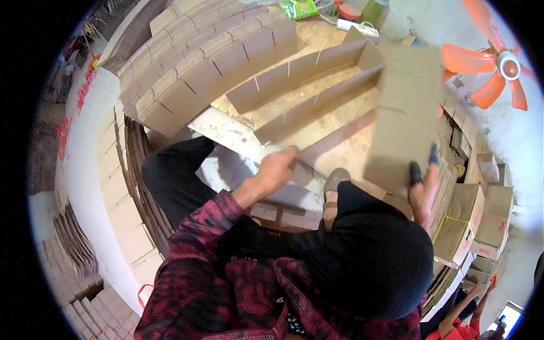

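My right hand, with dark coverings on its thumb and a finger, grips the right edge of a tall brown cardboard sheet. The sheet stands upright and is slightly blurred. My left hand is closed, its fingertips at the near end of a cardboard strip on the wooden work surface; its grip there is partly hidden. Beyond it, two slotted cardboard strips stand on edge, nearly parallel. Large stacks of slotted cardboard pieces lie at the far left of the surface.
A white board edges the surface near my knees. At the back are a green packet, a power strip and a jar. An orange fan stands right. Cardboard boxes line the right; another person's arms show lower right.
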Motion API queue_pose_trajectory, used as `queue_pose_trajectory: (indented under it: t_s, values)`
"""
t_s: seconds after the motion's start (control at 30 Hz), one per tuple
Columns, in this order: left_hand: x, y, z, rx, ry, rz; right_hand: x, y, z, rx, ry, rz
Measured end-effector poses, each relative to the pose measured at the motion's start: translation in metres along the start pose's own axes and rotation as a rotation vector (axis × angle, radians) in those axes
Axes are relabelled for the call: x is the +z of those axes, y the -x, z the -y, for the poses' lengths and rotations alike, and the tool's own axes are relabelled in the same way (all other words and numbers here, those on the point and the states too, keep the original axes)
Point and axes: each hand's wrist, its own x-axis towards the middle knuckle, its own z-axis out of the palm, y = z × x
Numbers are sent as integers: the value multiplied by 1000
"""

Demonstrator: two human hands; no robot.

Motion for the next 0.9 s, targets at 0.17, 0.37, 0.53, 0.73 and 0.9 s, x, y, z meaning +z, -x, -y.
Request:
queue_pose_trajectory:
  t_s: [0.17,0.37,0.53,0.73,0.9]
  values:
    - [-8,9,-3,-17,-66,-56,51,-53,75,-221,-354,307]
    - [-4,9,1,12,-79,-73,77,-68,88,-376,-445,385]
    - [-2,9,-3,10,-86,-69,84,-66,83,-303,-427,508]
    - [4,7,-4,23,-66,-66,90,-56,82,-127,-444,658]
    - [-9,6,-16,35,-65,-13,110,-35,69,-243,-299,630]
